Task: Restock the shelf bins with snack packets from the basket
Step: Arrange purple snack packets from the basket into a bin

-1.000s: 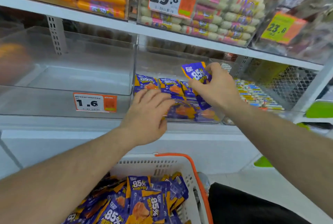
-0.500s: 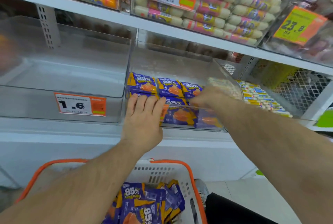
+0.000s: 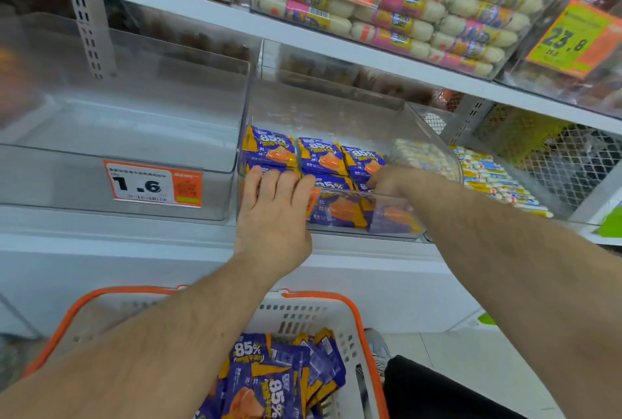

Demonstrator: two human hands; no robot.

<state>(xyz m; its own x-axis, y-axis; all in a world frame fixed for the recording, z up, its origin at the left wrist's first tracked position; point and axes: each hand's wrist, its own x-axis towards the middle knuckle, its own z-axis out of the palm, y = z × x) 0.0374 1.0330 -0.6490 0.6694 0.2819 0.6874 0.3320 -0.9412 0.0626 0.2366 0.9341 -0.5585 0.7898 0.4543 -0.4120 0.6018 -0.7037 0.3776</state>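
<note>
**Both hands at the middle bin**

On the lower shelf (image 3: 101,240), at its left end, stands a clear bin (image 3: 117,135) with a price tag (image 3: 153,184) reading 1.6 stuck to its front wall. Just beside it to the right is the middle bin (image 3: 387,216), also clear, where purple-and-orange snack packets (image 3: 269,149) marked 85% stand in rows near the front edge. The left hand (image 3: 274,213) lies over that bin's front left corner, its fingers (image 3: 269,183) straight and close together, tips pressing the packets. The right hand (image 3: 390,179) reaches in over the front wall toward the bin's right side; its fingers are curled down among the packets, though I cannot tell whether they grip one. Further right along the shelf lies a row of pale wrapped sticks (image 3: 498,179). Below the shelf's front edge sits a white basket (image 3: 336,317) with an orange rim, more of the same packets (image 3: 269,378) heaped in its right half.
</note>
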